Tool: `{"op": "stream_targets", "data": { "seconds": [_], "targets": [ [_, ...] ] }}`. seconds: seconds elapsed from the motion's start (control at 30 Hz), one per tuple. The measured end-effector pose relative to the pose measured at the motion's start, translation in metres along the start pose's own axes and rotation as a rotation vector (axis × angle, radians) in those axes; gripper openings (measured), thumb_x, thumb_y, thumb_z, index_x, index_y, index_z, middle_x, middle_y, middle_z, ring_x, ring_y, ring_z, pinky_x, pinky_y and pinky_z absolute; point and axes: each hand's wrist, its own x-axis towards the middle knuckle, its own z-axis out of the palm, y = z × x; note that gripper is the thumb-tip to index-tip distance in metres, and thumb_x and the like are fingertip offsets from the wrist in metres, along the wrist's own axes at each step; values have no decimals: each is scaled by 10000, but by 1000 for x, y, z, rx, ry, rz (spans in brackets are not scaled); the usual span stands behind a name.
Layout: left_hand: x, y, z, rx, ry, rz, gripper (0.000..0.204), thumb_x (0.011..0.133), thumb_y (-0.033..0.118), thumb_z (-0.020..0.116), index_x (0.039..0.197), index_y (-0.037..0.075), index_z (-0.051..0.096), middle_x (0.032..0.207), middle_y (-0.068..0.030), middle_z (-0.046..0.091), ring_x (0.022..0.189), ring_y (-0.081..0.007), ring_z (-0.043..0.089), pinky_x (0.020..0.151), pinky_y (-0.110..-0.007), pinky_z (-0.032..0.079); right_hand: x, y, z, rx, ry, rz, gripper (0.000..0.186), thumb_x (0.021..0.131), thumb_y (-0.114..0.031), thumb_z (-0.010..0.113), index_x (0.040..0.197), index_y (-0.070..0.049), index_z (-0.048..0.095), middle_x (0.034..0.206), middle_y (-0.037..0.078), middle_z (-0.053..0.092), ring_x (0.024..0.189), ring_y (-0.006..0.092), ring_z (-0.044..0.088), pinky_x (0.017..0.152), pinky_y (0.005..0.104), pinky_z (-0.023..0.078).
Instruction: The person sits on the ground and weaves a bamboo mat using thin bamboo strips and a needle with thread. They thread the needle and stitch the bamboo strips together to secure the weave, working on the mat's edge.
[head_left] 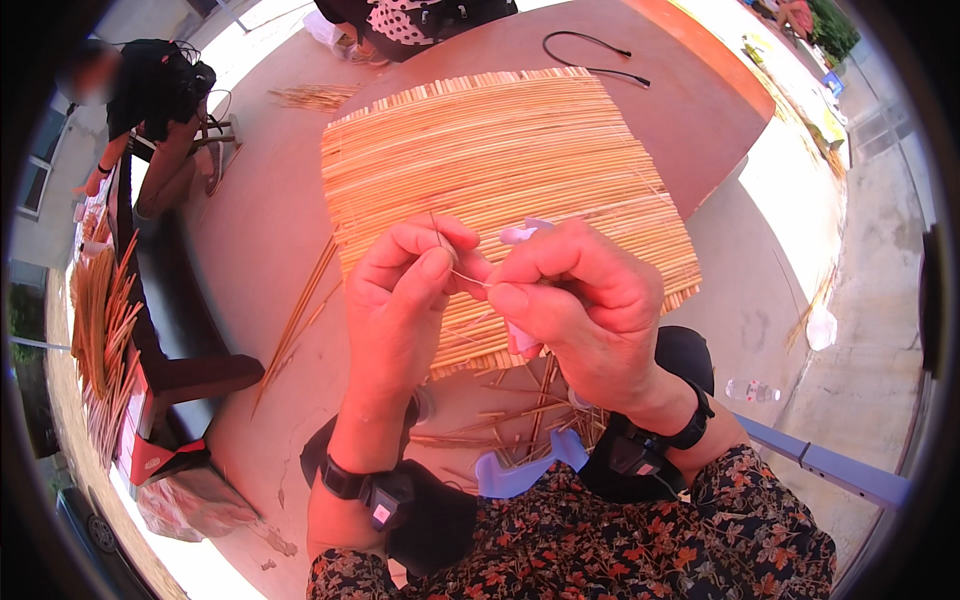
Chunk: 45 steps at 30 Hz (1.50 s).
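Observation:
Both my hands are raised close together over a mat of straw-coloured stalks [480,150] laid side by side. My left hand [400,300] is pinched, with a thin dark needle-like piece [436,228] standing up from its fingertips. A fine pale thread [468,278] stretches from there to my right hand [585,310], whose thumb and forefinger press together on its end. A crumpled pale purple piece [522,232] shows beside and beneath the right hand; whether that hand grips it is hidden. Loose stalks [520,415] lie below the mat's near edge.
A dark bench [190,310] lies at left beside a stalk bundle [100,310]. A person [160,100] bends there; another sits at the top. A black cable [600,55] lies beyond the mat. At right are a clear bottle [752,390] and a bluish bar [830,460].

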Motion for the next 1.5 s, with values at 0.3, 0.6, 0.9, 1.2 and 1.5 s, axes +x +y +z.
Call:
{"op": "stream_targets", "data": {
  "seconds": [0.3, 0.6, 0.9, 1.2, 1.5],
  "targets": [
    [-2, -6, 9, 8, 27, -170, 72, 929, 71, 581, 906, 7, 604, 1051, -120, 621, 834, -166, 653, 722, -287, 554, -8, -18, 36, 967, -770, -171, 89, 880, -30, 651, 832, 44, 656, 682, 76, 563, 522, 150, 502, 457, 283, 343],
    [2, -21, 17, -14, -34, -231, 78, 922, 91, 610, 915, 14, 611, 1050, -109, 624, 831, -163, 653, 718, -284, 546, -26, -9, 66, 1320, -769, -114, 154, 918, -100, 657, 845, 34, 677, 714, 81, 615, 554, 146, 524, 480, 275, 366],
    [5, -27, 30, 1, -43, -240, 76, 931, 107, 594, 899, 38, 593, 1034, -106, 632, 790, -168, 652, 700, -302, 522, -33, -19, 66, 1365, -837, 37, 145, 936, -80, 624, 868, 45, 654, 782, 86, 643, 642, 166, 570, 551, 278, 434],
    [7, -28, 31, 12, -48, -244, 73, 934, 109, 592, 907, 42, 587, 1037, -107, 635, 795, -166, 652, 709, -298, 519, -35, -21, 66, 1356, -813, 44, 135, 934, -63, 621, 868, 51, 648, 783, 93, 640, 639, 177, 586, 551, 280, 442],
    [6, -29, 26, 1, -48, -234, 83, 938, 113, 591, 924, 32, 603, 1046, -107, 641, 800, -165, 657, 704, -307, 526, -27, -15, 57, 1110, -936, -161, 95, 916, -23, 618, 856, 50, 633, 759, 109, 625, 636, 216, 605, 536, 307, 450]
  ]
}}
